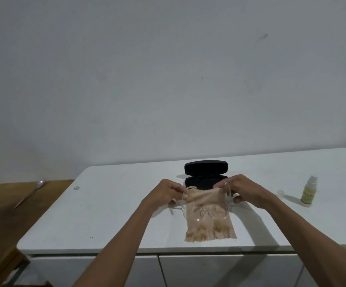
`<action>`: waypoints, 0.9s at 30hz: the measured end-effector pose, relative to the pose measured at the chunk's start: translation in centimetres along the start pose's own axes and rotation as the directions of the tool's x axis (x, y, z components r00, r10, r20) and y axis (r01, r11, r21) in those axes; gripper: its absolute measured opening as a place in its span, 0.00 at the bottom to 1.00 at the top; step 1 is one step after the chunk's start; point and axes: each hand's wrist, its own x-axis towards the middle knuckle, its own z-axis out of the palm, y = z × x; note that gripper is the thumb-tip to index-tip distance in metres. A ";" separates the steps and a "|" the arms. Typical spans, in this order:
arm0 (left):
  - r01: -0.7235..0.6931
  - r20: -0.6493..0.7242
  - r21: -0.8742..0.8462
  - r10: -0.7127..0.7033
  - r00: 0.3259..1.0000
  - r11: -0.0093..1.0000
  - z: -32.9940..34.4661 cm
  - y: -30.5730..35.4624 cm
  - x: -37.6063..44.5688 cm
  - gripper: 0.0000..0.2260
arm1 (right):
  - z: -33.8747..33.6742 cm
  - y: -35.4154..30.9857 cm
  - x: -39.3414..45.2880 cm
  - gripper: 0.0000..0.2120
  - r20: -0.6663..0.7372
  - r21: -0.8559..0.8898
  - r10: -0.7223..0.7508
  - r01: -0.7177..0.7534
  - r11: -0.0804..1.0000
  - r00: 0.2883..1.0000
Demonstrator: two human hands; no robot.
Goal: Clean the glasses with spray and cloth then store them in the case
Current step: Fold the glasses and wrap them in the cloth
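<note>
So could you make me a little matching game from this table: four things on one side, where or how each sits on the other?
Things:
1. glasses case
2. spray bottle
3. cloth
4. bottle cap

States:
A. stands upright at far right
B. lies open behind the hands
C. lies under the clear glasses
D. lies just left of the bottle

Pairs: 1-B, 2-A, 3-C, 4-D

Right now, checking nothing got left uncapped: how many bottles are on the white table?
1: a small spray bottle stands upright near the table's right edge, its clear cap lying just left of it. None seems hidden.
</note>
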 end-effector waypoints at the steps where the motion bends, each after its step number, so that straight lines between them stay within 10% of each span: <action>1: 0.001 0.012 0.023 -0.002 1.000 1.000 -0.1 0.0 0.0 0.12 | 0.0 -0.2 -0.2 0.20 0.013 -0.028 -0.003 0.003 1.000 1.000; 14: -0.014 0.041 0.276 0.003 0.999 0.961 0.3 0.7 -0.3 0.19 | 0.3 -0.5 -0.6 0.14 0.039 -0.168 0.045 -0.038 0.985 0.998; 27: -0.132 -0.109 0.450 0.201 0.974 0.883 0.7 -1.9 -4.9 0.12 | -0.3 3.1 -5.3 0.07 -0.320 -0.169 -0.096 0.042 0.985 0.943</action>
